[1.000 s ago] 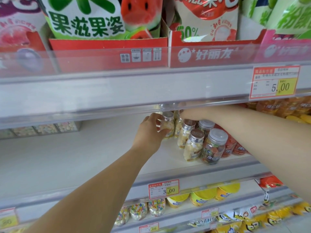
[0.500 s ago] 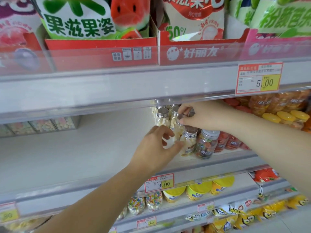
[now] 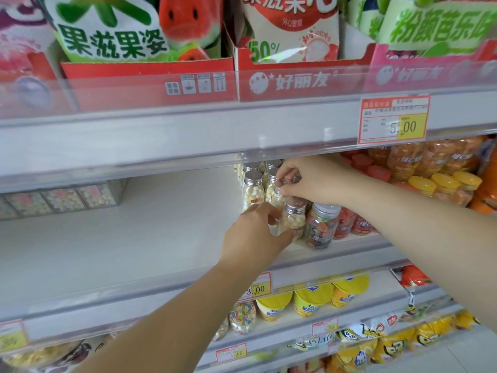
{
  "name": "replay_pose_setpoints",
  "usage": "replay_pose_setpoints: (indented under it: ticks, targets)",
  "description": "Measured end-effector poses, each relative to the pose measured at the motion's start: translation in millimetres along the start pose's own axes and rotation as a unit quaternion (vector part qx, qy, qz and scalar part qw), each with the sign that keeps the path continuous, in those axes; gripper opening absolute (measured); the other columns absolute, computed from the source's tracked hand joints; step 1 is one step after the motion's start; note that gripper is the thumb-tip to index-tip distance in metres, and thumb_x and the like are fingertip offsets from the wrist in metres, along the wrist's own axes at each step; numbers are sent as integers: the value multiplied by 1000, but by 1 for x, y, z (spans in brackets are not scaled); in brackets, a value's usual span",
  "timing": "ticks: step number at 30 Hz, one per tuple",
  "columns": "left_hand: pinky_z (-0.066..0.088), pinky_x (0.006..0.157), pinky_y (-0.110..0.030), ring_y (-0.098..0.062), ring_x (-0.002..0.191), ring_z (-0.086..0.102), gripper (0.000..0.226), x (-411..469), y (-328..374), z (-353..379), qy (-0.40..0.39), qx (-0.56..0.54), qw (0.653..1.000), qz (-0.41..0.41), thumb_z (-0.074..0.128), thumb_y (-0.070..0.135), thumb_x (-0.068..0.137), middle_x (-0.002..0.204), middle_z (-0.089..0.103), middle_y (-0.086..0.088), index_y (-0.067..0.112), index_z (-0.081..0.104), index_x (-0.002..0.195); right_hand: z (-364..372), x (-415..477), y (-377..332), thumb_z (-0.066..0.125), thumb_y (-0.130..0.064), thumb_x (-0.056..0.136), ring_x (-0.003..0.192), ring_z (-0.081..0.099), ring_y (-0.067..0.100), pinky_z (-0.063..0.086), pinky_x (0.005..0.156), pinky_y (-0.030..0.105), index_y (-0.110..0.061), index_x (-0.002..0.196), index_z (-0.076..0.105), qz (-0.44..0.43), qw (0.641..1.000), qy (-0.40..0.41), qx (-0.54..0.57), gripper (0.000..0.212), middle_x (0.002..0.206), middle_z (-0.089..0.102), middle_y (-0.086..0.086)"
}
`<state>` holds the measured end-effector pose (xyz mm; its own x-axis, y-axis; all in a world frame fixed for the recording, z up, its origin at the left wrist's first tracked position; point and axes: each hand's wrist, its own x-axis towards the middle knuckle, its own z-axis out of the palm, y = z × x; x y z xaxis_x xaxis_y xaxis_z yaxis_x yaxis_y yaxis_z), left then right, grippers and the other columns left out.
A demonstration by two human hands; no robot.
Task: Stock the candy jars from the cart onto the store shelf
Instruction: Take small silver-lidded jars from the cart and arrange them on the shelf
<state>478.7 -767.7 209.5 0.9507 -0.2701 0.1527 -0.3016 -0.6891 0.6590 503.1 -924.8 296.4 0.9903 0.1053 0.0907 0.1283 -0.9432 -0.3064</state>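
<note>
Lots hidden in this one. The left hand (image 3: 255, 235) has its fingers curled round the front jar (image 3: 294, 218), which sits near the lip of the middle shelf (image 3: 134, 238). You only get the silver cap and the upper candy; the base is behind the fingers. The right hand (image 3: 312, 181) pinches the cap of the second jar (image 3: 278, 201) just behind it. Thumb and fingertips are closed on the cap, so it's mostly covered.

The other jars (image 3: 252, 188) stand in rows further back, and the rearmost tops are cut off by the upper shelf rail. Can't read any label on the small ones. The big jar (image 3: 321, 227) with the pale lid is just right of the front jar, print too blurry to read.

Readable stuff:
- Yellow tag (image 3: 394, 119) up top says 5.00.
- The lower tag (image 3: 259, 288) says 3.00, left part behind the forearm.
- The bottom tag (image 3: 231, 352) says 1.60.
- Red box (image 3: 295, 82) reads 好丽友, seen through the clear rail.
- Green bag (image 3: 113, 41) reads 果滋果姿, top cropped by the frame.
- The middle bag (image 3: 290, 30) shows "50%".
- The right bag (image 3: 441, 28) reads 粉颜芭乐, with more running off the edge.
</note>
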Motion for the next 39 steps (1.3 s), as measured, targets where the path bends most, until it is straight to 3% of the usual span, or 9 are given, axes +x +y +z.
replay_pose_setpoints:
  ticks: [4, 12, 15, 17, 20, 25, 29, 34, 39]
  targets:
    - [54, 82, -34, -8, 91, 62, 33, 2, -1, 2, 2, -6, 1000, -10, 70, 52, 80, 102, 60, 17, 34, 57, 104, -4, -11, 2, 71, -48, 83, 105, 61, 6, 48, 99, 33, -34, 112, 66, -5, 1000, 26, 10, 32, 113, 65, -16]
    - [54, 80, -34, -8, 89, 62, 38, 2, 0, 1, -15, -5, 1000, -24, 70, 56, 80, 98, 60, 17, 34, 54, 107, -10, -37, -2, 69, -50, 84, 91, 54, 7, 40, 92, 33, -38, 108, 68, -53, 995, 79, -37, 26, 87, 57, -21]
    - [54, 81, -36, -7, 89, 62, 43, -7, 0, -12, -25, 1, 999, -23, 71, 54, 81, 101, 59, 16, 33, 54, 115, -9, -50, -1, 68, -49, 84, 104, 56, 15, 38, 94, 37, -37, 110, 68, -83, 987, 117, -71, 29, 106, 64, -14]
    - [56, 81, -36, -5, 89, 63, 37, -19, -1, -25, -16, -12, 1000, -23, 71, 45, 85, 103, 59, 17, 33, 55, 116, -6, -66, 3, 71, -43, 83, 108, 53, 18, 34, 89, 37, -34, 107, 70, -102, 981, 149, -67, 26, 112, 62, -12]
    - [58, 74, -36, -2, 87, 63, 25, -44, -4, -40, -2, -36, 999, -18, 69, 33, 89, 103, 61, 17, 35, 57, 111, 7, -98, 11, 74, -27, 83, 98, 54, 21, 37, 84, 40, -28, 98, 72, -107, 977, 185, -15, 14, 101, 62, -10]
    - [54, 73, -24, 6, 85, 60, 15, -98, -6, -44, -4, -54, 999, -4, 62, 22, 93, 97, 64, 17, 32, 63, 104, 58, -147, 29, 71, -21, 86, 97, 60, 18, 48, 85, 44, -21, 103, 72, -71, 990, 122, 13, 17, 100, 67, -8]
    - [51, 72, -24, 4, 83, 62, 14, -148, -21, -38, -25, -42, 999, -14, 61, 23, 91, 90, 65, 17, 36, 62, 97, 104, -181, 27, 73, -17, 85, 86, 55, 10, 42, 76, 28, -20, 101, 73, -48, 992, 81, 82, 17, 92, 61, -19]
    - [46, 62, -16, 7, 79, 60, 13, -230, -78, 0, -56, -49, 987, -144, 58, 21, 95, 93, 63, 18, 31, 61, 103, 194, -233, 23, 69, -19, 84, 81, 59, 11, 48, 74, 30, -27, 91, 71, -43, 986, -102, 124, 11, 89, 68, -12]
    - [52, 78, -26, -5, 78, 63, 17, -314, -148, 69, -104, -25, 950, -293, 61, 19, 93, 97, 66, 13, 26, 65, 107, 283, -274, 38, 65, -24, 87, 69, 55, -2, 49, 70, 28, -28, 96, 71, 27, 955, -271, 120, 12, 73, 59, -23]
